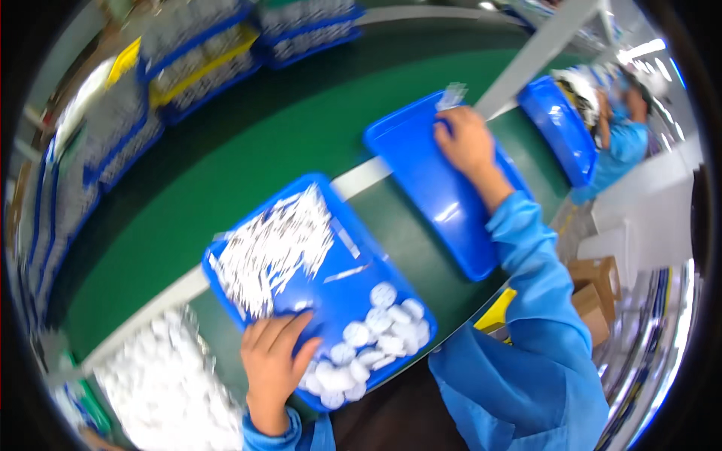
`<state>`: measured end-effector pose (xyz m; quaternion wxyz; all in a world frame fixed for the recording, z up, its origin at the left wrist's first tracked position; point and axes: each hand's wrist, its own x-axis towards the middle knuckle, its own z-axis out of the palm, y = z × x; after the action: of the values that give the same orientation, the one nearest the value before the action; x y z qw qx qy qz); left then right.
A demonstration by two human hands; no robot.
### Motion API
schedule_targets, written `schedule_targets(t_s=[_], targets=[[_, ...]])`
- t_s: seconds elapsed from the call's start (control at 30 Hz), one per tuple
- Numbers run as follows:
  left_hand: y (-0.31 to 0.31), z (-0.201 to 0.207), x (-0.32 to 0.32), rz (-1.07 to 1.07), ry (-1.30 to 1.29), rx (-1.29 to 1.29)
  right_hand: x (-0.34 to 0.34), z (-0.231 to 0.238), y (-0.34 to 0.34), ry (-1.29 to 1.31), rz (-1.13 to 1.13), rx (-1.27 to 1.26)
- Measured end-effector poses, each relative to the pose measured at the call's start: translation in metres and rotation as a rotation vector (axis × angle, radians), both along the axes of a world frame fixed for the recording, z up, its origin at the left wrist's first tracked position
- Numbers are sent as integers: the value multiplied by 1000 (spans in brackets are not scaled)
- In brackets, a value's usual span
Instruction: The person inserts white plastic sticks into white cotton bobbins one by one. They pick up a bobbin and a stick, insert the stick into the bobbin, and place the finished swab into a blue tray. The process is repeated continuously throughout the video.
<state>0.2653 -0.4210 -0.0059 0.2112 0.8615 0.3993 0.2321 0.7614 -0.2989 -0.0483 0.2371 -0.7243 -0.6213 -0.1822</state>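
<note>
My left hand (274, 357) hovers over the near left edge of a blue tray (331, 297), thumb apart from the bent fingers, with nothing visible in it. A heap of thin white strips with dark marks (278, 244) fills the tray's far left part, and round white discs (372, 338) are piled at its near right end. My right hand (466, 143) reaches to the far end of a second blue tray (444, 203). Its thumb stands away from the fingers, whose tips are by small clear plastic pieces (451, 96); blur hides whether they touch.
A clear bag of white parts (169, 383) lies at left. Blue and yellow trays of parts (203, 68) are stacked beyond the green surface (301, 120). At right are another blue tray (560, 131), a white post (538, 56), cardboard boxes (594, 293) and a person in blue (628, 143).
</note>
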Motion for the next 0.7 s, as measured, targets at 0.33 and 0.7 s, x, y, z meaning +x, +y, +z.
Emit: schedule_targets(t_s=[0.33,0.7], targets=[[-19,5,13,-75,2,-115,-195,72,-100,-37,930,-218],[-14,4,33,-102,-103,-288,-216,48,-111,999,897,-442]])
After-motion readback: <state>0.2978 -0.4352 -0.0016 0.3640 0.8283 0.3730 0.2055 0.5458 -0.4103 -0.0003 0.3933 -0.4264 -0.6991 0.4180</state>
